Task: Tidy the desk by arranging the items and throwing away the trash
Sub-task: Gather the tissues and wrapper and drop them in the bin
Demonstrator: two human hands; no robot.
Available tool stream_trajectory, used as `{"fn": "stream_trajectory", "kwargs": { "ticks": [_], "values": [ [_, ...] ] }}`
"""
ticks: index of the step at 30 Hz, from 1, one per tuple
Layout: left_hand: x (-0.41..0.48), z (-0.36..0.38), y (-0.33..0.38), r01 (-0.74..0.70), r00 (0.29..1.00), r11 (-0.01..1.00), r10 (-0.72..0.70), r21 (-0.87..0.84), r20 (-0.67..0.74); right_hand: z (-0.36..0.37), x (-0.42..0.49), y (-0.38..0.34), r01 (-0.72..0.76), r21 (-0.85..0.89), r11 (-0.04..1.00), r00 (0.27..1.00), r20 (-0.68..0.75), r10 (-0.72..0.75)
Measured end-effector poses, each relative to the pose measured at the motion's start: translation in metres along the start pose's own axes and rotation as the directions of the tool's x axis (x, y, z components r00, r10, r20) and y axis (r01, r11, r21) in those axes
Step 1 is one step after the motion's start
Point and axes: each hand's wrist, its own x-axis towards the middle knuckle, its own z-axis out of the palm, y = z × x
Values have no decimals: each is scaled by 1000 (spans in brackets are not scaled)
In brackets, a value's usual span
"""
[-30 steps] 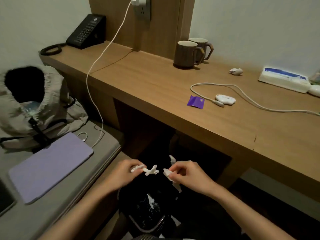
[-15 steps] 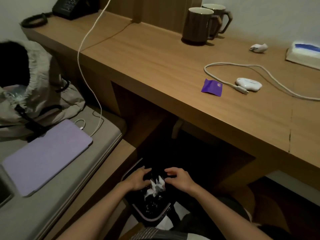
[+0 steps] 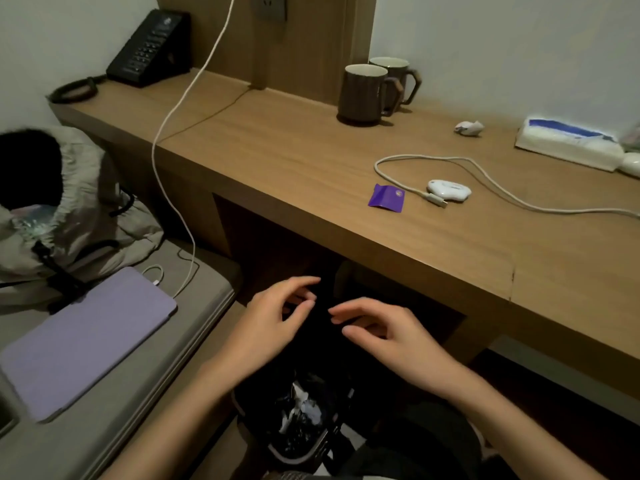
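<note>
**Head view.** The left hand (image 3: 273, 327) and the right hand (image 3: 394, 341) are shown side by side in front of the dark recess under the desk (image 3: 284, 147). The fingers of both are loosely bent and spread, and nothing is held. The fingertips are turned toward each other and kept apart.

Directly below the hands, nearer the wearer, the trash bin (image 3: 275, 453) is seen, with white paper scraps (image 3: 305, 407) lying inside it.

Beyond the right hand, a purple wrapper (image 3: 387, 199) lies on the desk. Just right of it are a small white device (image 3: 449, 190) and the plug end of a white cable (image 3: 491, 188). Farther beyond and to the right, a crumpled paper ball (image 3: 468, 128) and a tissue pack (image 3: 568, 143) are seen. Two mugs (image 3: 362, 95) stand at the back.

Left of the left hand, a lilac tablet (image 3: 83, 341) is laid on a grey cushion (image 3: 69, 445).
</note>
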Motion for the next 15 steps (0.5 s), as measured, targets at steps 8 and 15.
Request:
{"fn": "stream_trajectory", "kwargs": {
  "ticks": [8, 15],
  "values": [
    [38, -27, 107, -223, 959, 969, 200, -104, -200, -76, -40, -77, 214, -31, 976, 940, -265, -215],
    [102, -9, 119, -168, 969, 986, 169, 24, -181, -135, -26, -68, 129, -225, 966, 857, -464, -223]
  ]
}}
